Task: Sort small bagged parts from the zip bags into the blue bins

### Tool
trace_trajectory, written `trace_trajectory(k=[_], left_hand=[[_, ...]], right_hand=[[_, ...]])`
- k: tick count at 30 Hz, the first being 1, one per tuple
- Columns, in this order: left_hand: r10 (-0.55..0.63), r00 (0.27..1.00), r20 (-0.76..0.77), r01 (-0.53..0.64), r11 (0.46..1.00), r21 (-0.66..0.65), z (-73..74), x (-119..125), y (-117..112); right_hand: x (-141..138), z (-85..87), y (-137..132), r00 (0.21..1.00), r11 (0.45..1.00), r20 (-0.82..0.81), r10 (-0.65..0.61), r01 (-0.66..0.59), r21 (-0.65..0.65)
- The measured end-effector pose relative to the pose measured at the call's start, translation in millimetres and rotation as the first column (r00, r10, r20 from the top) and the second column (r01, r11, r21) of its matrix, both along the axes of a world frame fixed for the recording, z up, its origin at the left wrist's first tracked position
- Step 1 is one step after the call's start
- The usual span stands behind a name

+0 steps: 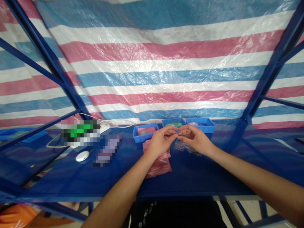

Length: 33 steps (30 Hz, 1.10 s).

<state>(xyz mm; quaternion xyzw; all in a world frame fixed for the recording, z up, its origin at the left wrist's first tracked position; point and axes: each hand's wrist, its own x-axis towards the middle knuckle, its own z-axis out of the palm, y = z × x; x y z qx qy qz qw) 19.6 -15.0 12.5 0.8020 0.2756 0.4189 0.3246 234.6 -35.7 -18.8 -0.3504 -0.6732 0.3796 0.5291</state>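
Observation:
My left hand (pixel 162 141) and my right hand (pixel 196 137) meet fingertip to fingertip above the table. Both are closed in a pinch; a small bluish bit shows between the fingers, too small to name. Beneath my left hand and wrist lie red-tinted plastic zip bags (pixel 159 166), partly covered by the arm. Small clear packets (pixel 180 145) with dark contents rest on the table under my right hand. Just behind the hands stand a blue bin with green items (pixel 167 121) and another blue bin (pixel 209 126) with pale packets, both partly hidden.
A third blue bin (pixel 140 138) holding pinkish packets stands to the left. Farther left are a round white case (pixel 82 156), a blurred-out phone-like object (pixel 108 151) and white cables (pixel 118 126). Blue metal posts (pixel 266 66) and a striped tarp (pixel 161 72) enclose the blue table (pixel 201 177).

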Motion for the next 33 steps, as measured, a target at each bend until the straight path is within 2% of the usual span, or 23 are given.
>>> trace_trajectory(k=[4, 9, 15, 20, 26, 33], left_hand=[[0.007, 1.0, 0.01, -0.007, 1.0, -0.004, 1.6, 1.0, -2.8], [0.03, 0.999, -0.017, -0.03, 0.999, 0.019, 4.5, 1.7, -6.1], [-0.052, 0.995, 0.079, 0.061, 0.991, -0.117, 0.3, 1.7, -1.7], [-0.025, 0.994, 0.104, 0.039, 0.99, -0.135, 0.1, 3.0, -1.8], [-0.032, 0.999, 0.027, 0.033, 0.998, -0.044, -0.2, 5.2, -4.0], [0.052, 0.997, -0.048, -0.047, 0.995, 0.087, 2.1, 1.3, -4.7]], right_hand=[[0.8, 0.4, 0.6, 0.998, 0.997, -0.005, 0.056, -0.056, -0.045], [2.0, 5.0, -2.1, 1.0, 0.999, -0.005, 0.028, -0.028, -0.033], [3.5, 3.2, -2.5, 0.999, 1.0, 0.031, 0.019, -0.019, 0.011], [4.1, 6.1, -5.0, 0.999, 0.999, 0.031, 0.032, -0.032, 0.006], [3.8, 8.1, -5.3, 0.999, 0.999, 0.005, 0.049, -0.049, -0.024], [2.8, 1.8, -1.1, 0.994, 0.993, -0.038, 0.103, -0.105, -0.049]])
